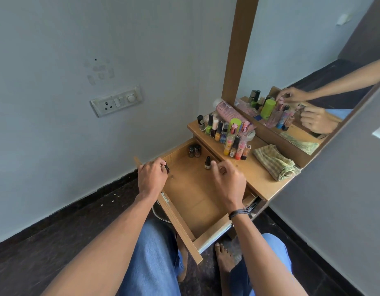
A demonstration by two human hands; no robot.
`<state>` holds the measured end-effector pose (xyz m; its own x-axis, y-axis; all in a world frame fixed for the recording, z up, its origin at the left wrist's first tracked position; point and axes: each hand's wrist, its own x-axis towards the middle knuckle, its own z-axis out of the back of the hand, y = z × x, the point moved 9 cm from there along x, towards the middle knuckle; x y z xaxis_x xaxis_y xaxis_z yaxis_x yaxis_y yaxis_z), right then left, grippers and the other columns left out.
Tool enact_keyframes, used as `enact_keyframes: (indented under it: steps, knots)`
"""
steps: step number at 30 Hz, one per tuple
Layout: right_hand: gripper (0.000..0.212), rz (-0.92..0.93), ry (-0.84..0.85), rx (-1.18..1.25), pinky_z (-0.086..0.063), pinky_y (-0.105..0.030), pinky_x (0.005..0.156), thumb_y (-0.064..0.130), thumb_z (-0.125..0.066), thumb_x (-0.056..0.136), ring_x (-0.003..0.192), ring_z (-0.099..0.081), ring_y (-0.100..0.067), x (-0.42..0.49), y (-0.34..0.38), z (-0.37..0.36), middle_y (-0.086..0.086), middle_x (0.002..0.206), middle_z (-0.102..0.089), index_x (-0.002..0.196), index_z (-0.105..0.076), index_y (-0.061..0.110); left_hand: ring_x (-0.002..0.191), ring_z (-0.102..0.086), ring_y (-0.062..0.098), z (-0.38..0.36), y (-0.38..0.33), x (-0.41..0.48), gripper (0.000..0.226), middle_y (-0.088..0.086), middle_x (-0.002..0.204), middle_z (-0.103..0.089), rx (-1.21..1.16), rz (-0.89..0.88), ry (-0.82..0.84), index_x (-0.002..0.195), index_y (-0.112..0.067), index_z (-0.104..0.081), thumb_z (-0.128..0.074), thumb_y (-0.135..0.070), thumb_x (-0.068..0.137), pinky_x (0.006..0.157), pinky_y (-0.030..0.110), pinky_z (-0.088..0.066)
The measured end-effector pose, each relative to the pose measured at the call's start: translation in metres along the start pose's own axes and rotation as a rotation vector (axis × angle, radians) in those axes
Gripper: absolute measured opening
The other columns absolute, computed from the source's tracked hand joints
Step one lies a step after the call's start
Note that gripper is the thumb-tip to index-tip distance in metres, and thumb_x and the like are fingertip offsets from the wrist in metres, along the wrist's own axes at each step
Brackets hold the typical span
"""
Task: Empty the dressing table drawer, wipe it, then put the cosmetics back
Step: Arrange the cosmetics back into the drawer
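Observation:
The wooden drawer (191,201) is pulled out of the dressing table. Two small dark bottles (194,150) stand in its far corner and one dark-capped bottle (207,163) stands near its far wall. My left hand (152,178) is at the drawer's left wall, its fingers curled round a small dark bottle (167,168). My right hand (227,180) hovers over the drawer just right of the lone bottle, fingers loosely curled and holding nothing I can see. Many nail polish bottles and lipsticks (225,133) stand on the table top (257,180).
A folded checked cloth (275,162) lies on the table top to the right of the cosmetics. A mirror (302,92) rises behind the table. A switch panel (116,101) is on the left wall. My knees and bare feet are below the drawer.

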<state>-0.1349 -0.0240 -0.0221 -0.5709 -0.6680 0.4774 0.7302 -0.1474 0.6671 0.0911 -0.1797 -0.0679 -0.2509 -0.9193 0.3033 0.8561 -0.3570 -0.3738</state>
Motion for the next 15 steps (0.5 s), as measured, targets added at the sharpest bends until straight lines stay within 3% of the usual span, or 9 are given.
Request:
enact_keyframes:
  steps: [5,7,12,15]
  knots:
    - [0.029,-0.118,-0.240,0.076,-0.032,-0.029,0.057,0.021,-0.069,0.093,0.062,-0.044,-0.016,0.030,-0.025,0.067,0.002,0.069,-0.052,0.075,-0.047,0.017,0.078,-0.070,0.016,0.004,-0.007,0.001,0.022,-0.001,0.090,-0.076,0.025,-0.052,-0.025,0.103,-0.019,-0.070,-0.072,-0.008,0.084,0.086,0.040,-0.050]
    - [0.028,-0.114,-0.235,0.128,-0.037,-0.033,0.064,0.022,-0.070,0.091,0.072,-0.044,-0.018,0.037,-0.035,0.073,-0.001,0.078,-0.050,0.080,-0.045,0.016,0.081,-0.069,0.016,0.004,-0.011,0.003,0.023,0.000,0.098,-0.075,0.022,-0.080,-0.017,0.106,-0.017,-0.068,-0.072,-0.009,0.084,0.087,0.047,-0.053]
    - [0.033,-0.102,-0.163,0.229,-0.044,-0.038,0.081,0.028,-0.075,0.087,0.088,-0.042,-0.016,0.037,-0.048,0.063,0.002,0.096,-0.045,0.097,-0.044,0.020,0.091,-0.068,0.018,0.005,-0.046,-0.002,0.029,0.004,0.111,-0.070,0.060,-0.267,0.009,0.116,-0.014,-0.065,-0.070,-0.011,0.087,0.082,0.035,-0.056]
    - [0.044,-0.146,-0.077,0.202,-0.043,-0.036,0.091,0.032,-0.077,0.084,0.102,-0.044,-0.017,0.045,-0.056,0.050,0.000,0.110,-0.047,0.114,-0.048,0.020,0.093,-0.066,0.018,0.010,-0.095,-0.008,0.029,0.005,0.114,-0.068,-0.159,-0.302,0.011,0.116,-0.011,-0.065,-0.069,-0.007,0.087,0.083,0.032,-0.055]
